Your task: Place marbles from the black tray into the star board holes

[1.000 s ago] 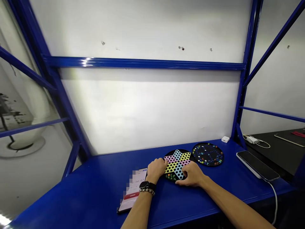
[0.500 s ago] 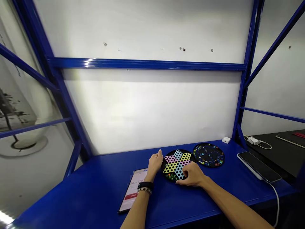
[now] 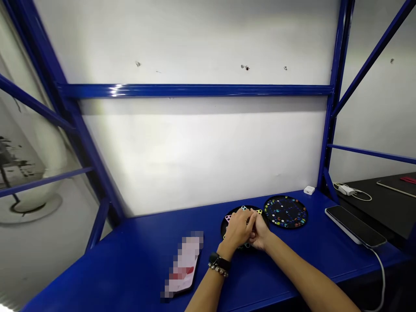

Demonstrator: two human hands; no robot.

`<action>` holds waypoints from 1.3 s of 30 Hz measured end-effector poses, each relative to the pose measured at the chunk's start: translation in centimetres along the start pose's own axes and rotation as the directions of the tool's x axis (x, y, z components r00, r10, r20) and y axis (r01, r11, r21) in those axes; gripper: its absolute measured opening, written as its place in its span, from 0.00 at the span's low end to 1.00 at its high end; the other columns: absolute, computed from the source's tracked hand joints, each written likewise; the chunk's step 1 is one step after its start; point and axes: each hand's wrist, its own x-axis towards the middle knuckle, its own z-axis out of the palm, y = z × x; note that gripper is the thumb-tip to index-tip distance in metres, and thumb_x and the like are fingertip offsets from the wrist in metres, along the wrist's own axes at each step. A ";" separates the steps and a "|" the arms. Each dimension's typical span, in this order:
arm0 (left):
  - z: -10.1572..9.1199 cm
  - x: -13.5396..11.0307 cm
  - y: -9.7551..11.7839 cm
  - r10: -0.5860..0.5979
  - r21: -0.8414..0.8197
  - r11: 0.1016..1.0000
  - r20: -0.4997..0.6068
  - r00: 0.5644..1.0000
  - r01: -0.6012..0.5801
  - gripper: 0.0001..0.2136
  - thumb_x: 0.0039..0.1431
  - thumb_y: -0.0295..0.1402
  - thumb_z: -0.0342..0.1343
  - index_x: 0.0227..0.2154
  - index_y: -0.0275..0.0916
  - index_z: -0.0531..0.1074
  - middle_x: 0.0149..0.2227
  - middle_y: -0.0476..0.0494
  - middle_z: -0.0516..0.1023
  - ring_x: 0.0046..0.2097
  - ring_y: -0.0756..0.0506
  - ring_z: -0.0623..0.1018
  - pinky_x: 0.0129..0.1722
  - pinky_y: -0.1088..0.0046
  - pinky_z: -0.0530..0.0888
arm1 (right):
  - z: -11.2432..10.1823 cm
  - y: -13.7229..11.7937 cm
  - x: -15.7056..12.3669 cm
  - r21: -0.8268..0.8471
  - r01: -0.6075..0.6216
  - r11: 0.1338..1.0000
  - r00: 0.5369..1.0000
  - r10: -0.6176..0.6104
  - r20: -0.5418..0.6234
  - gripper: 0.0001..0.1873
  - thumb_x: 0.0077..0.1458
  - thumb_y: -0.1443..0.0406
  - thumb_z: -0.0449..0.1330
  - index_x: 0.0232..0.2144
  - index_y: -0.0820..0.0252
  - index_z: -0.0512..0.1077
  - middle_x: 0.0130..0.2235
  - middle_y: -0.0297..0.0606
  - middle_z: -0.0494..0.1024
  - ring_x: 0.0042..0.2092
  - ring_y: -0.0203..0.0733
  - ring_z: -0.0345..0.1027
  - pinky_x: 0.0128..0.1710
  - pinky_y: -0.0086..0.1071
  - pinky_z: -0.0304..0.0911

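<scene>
Round black Chinese checkers board with a pastel pink, yellow and blue star [image 3: 225, 228] lies on the blue steel bench [image 3: 130, 255], almost hidden beneath the person's left hand [image 3: 236, 229] and right hand [image 3: 261, 234]. Only the star's tips and the black rim show around them. The fingers [image 3: 251, 219] of both hands meet and overlap above the board's middle, curled inward and closed towards each other. Whether they grip something small or only touch, I cannot tell, because the knuckles hide whatever lies between them.

Both forearms slant inward from the lower corners, the wrists low and close to the board. A black wristwatch [image 3: 218, 261] and a beaded bracelet [image 3: 217, 271] sit on the left wrist. With small loose pieces about, such close work seems best done with the fingertips alone, palms lifted clear so that nothing drags across the holes.

Just right of the board, and apart from it, lies a round black disc dotted with coloured marbles [image 3: 285, 212]. A smartphone with a pixelated screen [image 3: 183, 264] lies to the left, and a black smartphone on a white cable [image 3: 354, 225] lies to the right.
</scene>
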 end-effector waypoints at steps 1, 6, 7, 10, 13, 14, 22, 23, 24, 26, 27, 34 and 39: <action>0.0 0.0 0.0 0.032 -0.008 0.999 0.018 0.999 -0.032 0.19 0.72 0.40 0.41 0.35 0.43 0.77 0.40 0.45 0.81 0.45 0.42 0.76 0.46 0.66 0.69 | 0.0 0.0 0.1 0.062 0.005 0.998 0.999 -0.003 -0.045 0.28 0.64 0.44 0.48 0.21 0.55 0.57 0.14 0.24 0.56 0.13 0.27 0.40 0.12 0.21 0.34; -1.4 -0.2 -1.0 -0.009 -0.002 1.000 -0.016 1.000 0.008 0.15 0.71 0.36 0.43 0.47 0.44 0.75 0.50 0.45 0.79 0.51 0.43 0.75 0.52 0.67 0.69 | -0.8 -1.0 -0.1 0.206 0.041 0.978 0.994 -0.019 -0.108 0.21 0.68 0.58 0.45 0.24 0.57 0.61 0.16 0.24 0.60 0.12 0.26 0.38 0.11 0.21 0.33; -1.9 -0.3 -1.7 -0.091 0.034 0.995 -0.038 0.995 0.092 0.15 0.71 0.35 0.42 0.48 0.44 0.75 0.50 0.45 0.78 0.51 0.43 0.76 0.51 0.67 0.70 | -1.0 -1.3 -0.2 0.213 0.050 0.976 0.993 -0.026 -0.116 0.21 0.68 0.58 0.45 0.24 0.58 0.62 0.16 0.24 0.60 0.13 0.25 0.38 0.12 0.21 0.33; -3.3 -0.9 -4.1 -0.276 0.113 0.954 -0.029 0.961 0.277 0.15 0.69 0.32 0.43 0.42 0.42 0.76 0.45 0.43 0.80 0.48 0.42 0.78 0.47 0.67 0.71 | -1.5 -1.6 -0.4 0.239 0.098 0.966 0.985 -0.060 -0.161 0.20 0.68 0.58 0.47 0.24 0.58 0.62 0.16 0.25 0.60 0.13 0.25 0.40 0.13 0.21 0.33; -3.9 -1.5 -6.4 -0.432 0.172 0.892 0.050 0.900 0.419 0.11 0.64 0.34 0.49 0.36 0.43 0.78 0.39 0.44 0.82 0.42 0.41 0.80 0.40 0.68 0.73 | -1.9 -1.7 -0.4 0.262 0.136 0.955 0.979 -0.088 -0.185 0.20 0.67 0.58 0.48 0.24 0.59 0.63 0.16 0.25 0.60 0.13 0.25 0.40 0.13 0.22 0.32; -3.9 -1.7 -6.9 -0.454 0.181 0.882 0.082 0.887 0.434 0.10 0.62 0.34 0.52 0.36 0.44 0.79 0.38 0.45 0.82 0.41 0.41 0.81 0.39 0.68 0.73 | -2.0 -1.7 -0.4 0.266 0.139 0.954 0.978 -0.091 -0.186 0.20 0.68 0.58 0.48 0.24 0.59 0.63 0.16 0.25 0.61 0.13 0.25 0.40 0.14 0.22 0.32; -3.4 -2.0 -8.4 -0.467 0.182 0.882 0.205 0.860 0.435 0.09 0.60 0.36 0.56 0.37 0.46 0.81 0.39 0.44 0.83 0.43 0.39 0.82 0.40 0.67 0.73 | -2.2 -1.9 -0.5 0.270 0.101 0.958 0.990 -0.070 -0.122 0.24 0.69 0.56 0.45 0.23 0.60 0.64 0.16 0.27 0.61 0.13 0.25 0.41 0.14 0.23 0.32; -3.4 -2.0 -8.5 -0.464 0.179 0.883 0.203 0.862 0.433 0.09 0.60 0.37 0.56 0.37 0.45 0.81 0.39 0.44 0.83 0.43 0.39 0.81 0.40 0.67 0.73 | -2.2 -2.0 -0.5 0.265 0.084 0.961 0.993 -0.058 -0.105 0.24 0.69 0.56 0.45 0.23 0.60 0.64 0.16 0.27 0.61 0.13 0.25 0.41 0.14 0.22 0.32; -3.5 -1.9 -8.5 -0.461 0.176 0.885 0.192 0.866 0.432 0.10 0.61 0.38 0.55 0.37 0.44 0.81 0.39 0.44 0.83 0.43 0.39 0.81 0.40 0.67 0.73 | -2.3 -2.1 -0.6 0.253 0.058 0.966 0.996 -0.038 -0.083 0.25 0.69 0.55 0.44 0.23 0.60 0.64 0.16 0.28 0.62 0.13 0.26 0.41 0.14 0.22 0.32; -3.6 -1.7 -8.2 -0.452 0.165 0.888 0.140 0.881 0.429 0.12 0.65 0.40 0.52 0.40 0.43 0.79 0.41 0.43 0.82 0.44 0.40 0.80 0.41 0.67 0.73 | -2.3 -2.2 -0.6 0.208 -0.011 0.978 1.000 0.015 -0.019 0.26 0.70 0.54 0.43 0.25 0.60 0.65 0.17 0.29 0.64 0.13 0.26 0.41 0.14 0.22 0.33; -3.5 -1.6 -7.8 -0.430 0.133 0.899 0.093 0.898 0.417 0.13 0.66 0.41 0.50 0.41 0.43 0.78 0.41 0.43 0.81 0.45 0.41 0.79 0.42 0.68 0.72 | -2.3 -2.2 -0.6 0.179 -0.048 0.983 0.999 0.046 0.018 0.27 0.70 0.53 0.42 0.25 0.61 0.66 0.18 0.29 0.64 0.13 0.26 0.41 0.13 0.21 0.33; -1.1 -0.6 -2.4 -0.047 -0.293 0.955 -0.034 0.998 0.035 0.12 0.63 0.41 0.53 0.40 0.42 0.77 0.36 0.46 0.76 0.37 0.45 0.76 0.39 0.69 0.74 | -1.7 -2.1 -1.0 0.009 -0.158 0.987 0.975 0.155 0.158 0.26 0.70 0.51 0.42 0.28 0.59 0.66 0.18 0.24 0.60 0.14 0.26 0.37 0.14 0.22 0.31; -1.4 -1.0 -2.1 -0.079 -0.258 0.965 -0.083 0.993 0.055 0.12 0.64 0.40 0.52 0.44 0.42 0.76 0.44 0.43 0.76 0.42 0.43 0.76 0.46 0.64 0.75 | -1.8 -2.3 -0.9 -0.193 0.052 0.980 0.998 -0.057 -0.016 0.19 0.67 0.55 0.51 0.26 0.56 0.60 0.19 0.22 0.57 0.16 0.27 0.36 0.16 0.24 0.34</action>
